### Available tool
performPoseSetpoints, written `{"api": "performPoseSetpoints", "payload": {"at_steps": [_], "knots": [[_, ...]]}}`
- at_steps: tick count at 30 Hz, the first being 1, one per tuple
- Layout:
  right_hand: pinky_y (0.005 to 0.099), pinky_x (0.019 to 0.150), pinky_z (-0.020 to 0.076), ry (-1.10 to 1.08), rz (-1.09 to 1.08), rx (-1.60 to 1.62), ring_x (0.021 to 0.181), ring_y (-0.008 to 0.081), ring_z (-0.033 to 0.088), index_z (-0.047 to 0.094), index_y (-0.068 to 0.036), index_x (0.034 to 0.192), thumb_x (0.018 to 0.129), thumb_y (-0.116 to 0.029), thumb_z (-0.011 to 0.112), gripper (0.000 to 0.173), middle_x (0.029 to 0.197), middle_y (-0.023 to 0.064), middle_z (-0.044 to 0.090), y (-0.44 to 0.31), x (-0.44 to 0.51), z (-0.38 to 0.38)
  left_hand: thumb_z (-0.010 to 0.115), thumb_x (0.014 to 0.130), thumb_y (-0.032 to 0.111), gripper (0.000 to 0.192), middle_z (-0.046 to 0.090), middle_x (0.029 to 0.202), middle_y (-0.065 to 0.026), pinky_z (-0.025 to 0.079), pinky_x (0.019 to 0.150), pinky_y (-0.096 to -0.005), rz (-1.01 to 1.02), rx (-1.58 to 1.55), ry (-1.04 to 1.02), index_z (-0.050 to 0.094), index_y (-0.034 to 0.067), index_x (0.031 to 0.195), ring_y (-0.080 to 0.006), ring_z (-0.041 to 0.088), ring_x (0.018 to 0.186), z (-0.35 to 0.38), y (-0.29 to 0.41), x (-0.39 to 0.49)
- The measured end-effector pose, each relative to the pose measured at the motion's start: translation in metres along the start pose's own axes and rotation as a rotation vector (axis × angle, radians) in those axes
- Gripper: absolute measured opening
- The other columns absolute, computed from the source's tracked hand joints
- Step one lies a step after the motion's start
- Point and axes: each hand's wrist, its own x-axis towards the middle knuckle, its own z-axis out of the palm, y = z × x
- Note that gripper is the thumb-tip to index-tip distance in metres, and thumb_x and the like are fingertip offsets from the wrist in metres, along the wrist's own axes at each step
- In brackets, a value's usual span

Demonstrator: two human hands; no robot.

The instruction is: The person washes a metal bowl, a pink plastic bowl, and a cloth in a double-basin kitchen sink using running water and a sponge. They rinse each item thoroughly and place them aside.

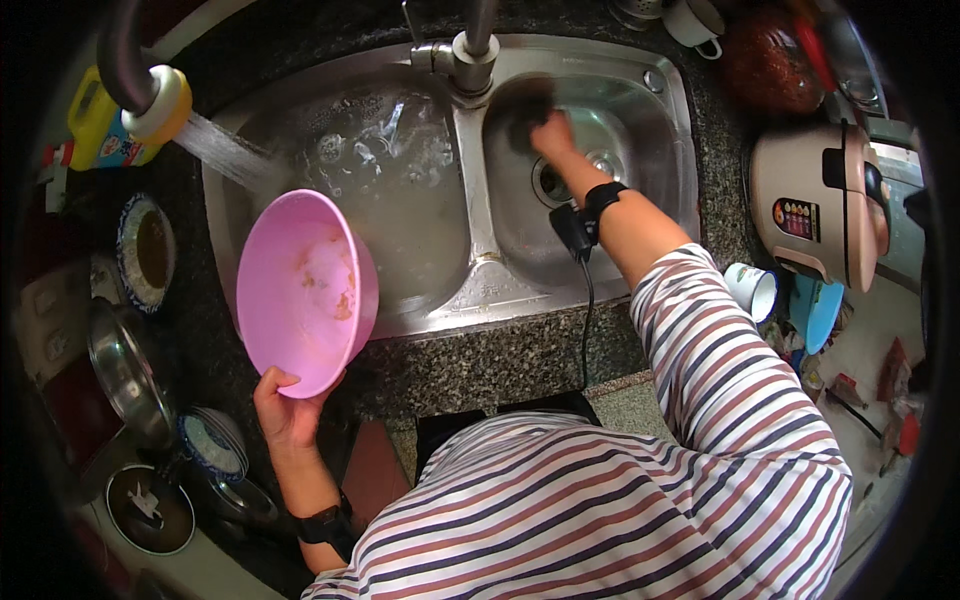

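Observation:
A pink plastic bowl (289, 277) with brownish smears inside is tilted over the near left edge of the sink. My left hand (291, 409) grips its lower rim, thumb inside. My right hand (553, 135) reaches into the smaller right basin (517, 232), beside a dark, blurred thing; whether the fingers hold it is not clear. Cloudy water with suds (397, 217) fills much of the left basin. From a pull-out spray head (159, 105) with a yellow and white rim, water runs towards that basin, behind the bowl.
A faucet base (475, 64) stands behind the divider. Left are a yellow detergent bottle (94, 127), a patterned bowl (146, 251) and a steel pan (129, 375). A rice cooker (810, 202), an enamel mug (752, 291) and a blue bowl (814, 311) stand right. A cable hangs from my right wrist strap.

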Motion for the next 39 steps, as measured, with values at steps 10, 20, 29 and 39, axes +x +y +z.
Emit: {"api": "performPoseSetpoints", "payload": {"at_steps": [10, 20, 29, 39], "knots": [[0.0404, 0.08, 0.0404, -1.129, -0.749, -0.227, 0.097, 0.0356, 0.046, 0.048, -0.01, 0.11, 0.06, -0.011, 0.059, 0.051, 0.108, 0.0162, 0.045, 0.01, -0.115, -0.038, 0.041, 0.06, 0.0, 0.055, 0.047, 0.112, -0.0218, 0.046, 0.077, -0.0545, -0.01, 0.003, -0.05, 0.037, -0.006, 0.115, -0.039, 0.049, 0.1, 0.014, 0.014, 0.008], [0.0405, 0.071, 0.0447, -0.9, -0.541, -0.986, 0.086, 0.0301, 0.055, 0.063, -0.016, 0.085, 0.067, -0.009, 0.053, 0.022, 0.093, 0.0094, 0.054, 0.036, -0.066, -0.161, 0.043, 0.061, 0.002, 0.051, 0.05, 0.108, -0.0198, 0.046, 0.077, -0.053, -0.006, -0.01, -0.066, 0.041, -0.004, 0.112, -0.038, 0.051, 0.097, 0.001, 0.016, -0.006], [0.0282, 0.086, 0.0337, -0.261, -1.876, -0.971, 0.099, 0.0193, 0.042, 0.062, -0.013, 0.071, 0.062, -0.019, 0.052, 0.014, 0.1, 0.0021, 0.052, -0.06, 0.041, -0.125, 0.042, 0.06, 0.0, 0.054, 0.048, 0.11, -0.0197, 0.045, 0.078, -0.0531, 0.011, -0.053, -0.023, 0.038, -0.003, 0.114, -0.0386, 0.049, 0.099, 0.008, -0.007, -0.001], [0.0367, 0.092, 0.0288, -0.405, -0.822, -1.274, 0.107, 0.0249, 0.041, 0.062, -0.013, 0.09, 0.073, -0.022, 0.049, 0.022, 0.111, 0.0101, 0.049, 0.054, -0.006, -0.181, 0.041, 0.06, -0.001, 0.054, 0.047, 0.112, -0.0199, 0.045, 0.078, -0.0532, -0.028, -0.019, -0.124, 0.039, -0.003, 0.114, -0.0385, 0.049, 0.099, 0.034, -0.01, 0.005]]}}
